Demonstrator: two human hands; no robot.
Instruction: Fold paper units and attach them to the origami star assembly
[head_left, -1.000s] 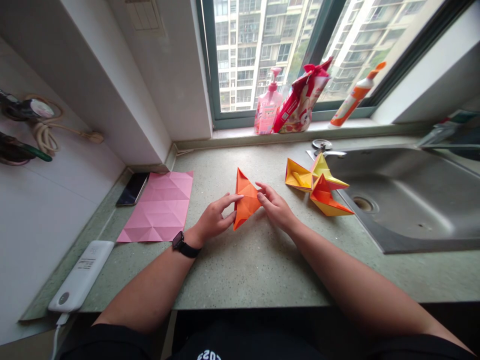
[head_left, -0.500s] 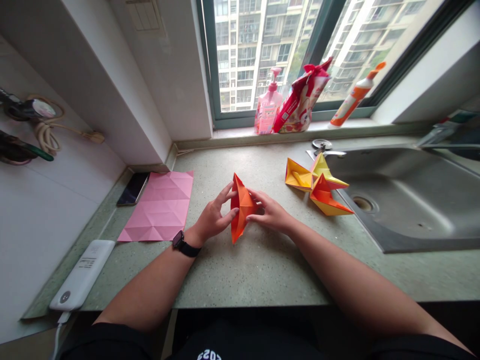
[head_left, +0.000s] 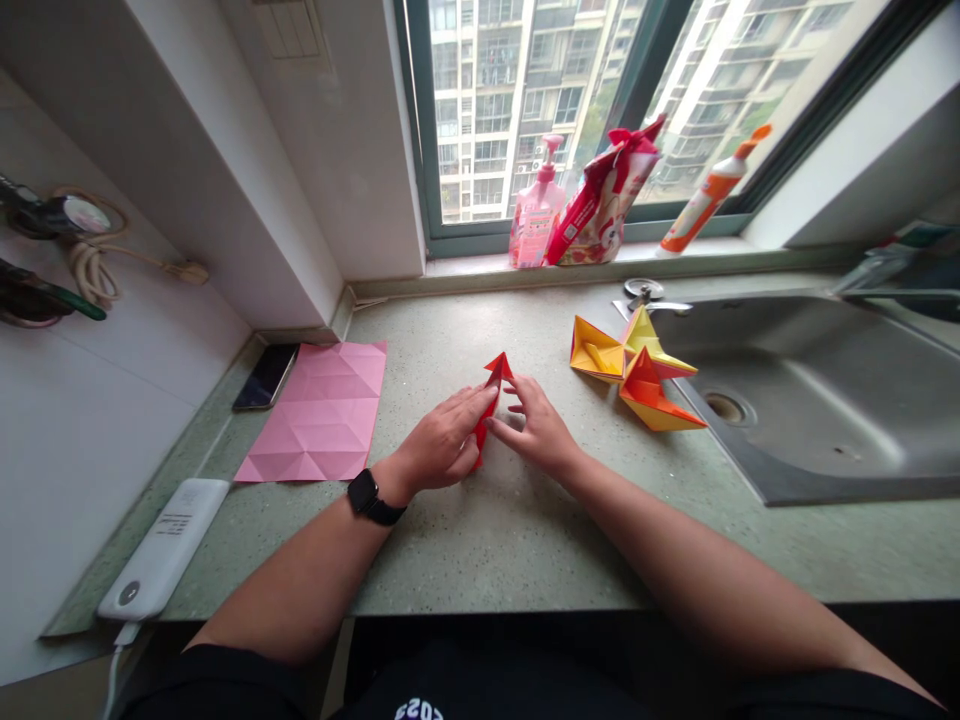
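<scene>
A red-orange origami paper piece (head_left: 502, 366) stands narrow and folded on the counter between my hands, its arrow-like tip pointing to the window. Laid over its left side, my left hand (head_left: 448, 432) grips it with the fingers together and hides much of it. My right hand (head_left: 538, 424) is at its right side, fingers curled, with the index finger near the tip and the thumb against the lower fold. To the right sits a joined origami model (head_left: 637, 370) of yellow and orange parts. Creased pink paper (head_left: 330, 412) lies flat on the left.
A steel sink (head_left: 810, 400) is set into the counter (head_left: 480, 560) at right. On the sill stand a pink pump bottle (head_left: 536, 215), a red bag (head_left: 607, 200) and an orange-white bottle (head_left: 709, 195). A phone (head_left: 264, 378) and a white power bank (head_left: 165, 550) lie at left.
The orange piece has turned and been pressed from a wide, open shape into a narrow one. My left hand has moved over it; my right hand has shifted slightly along its side.
</scene>
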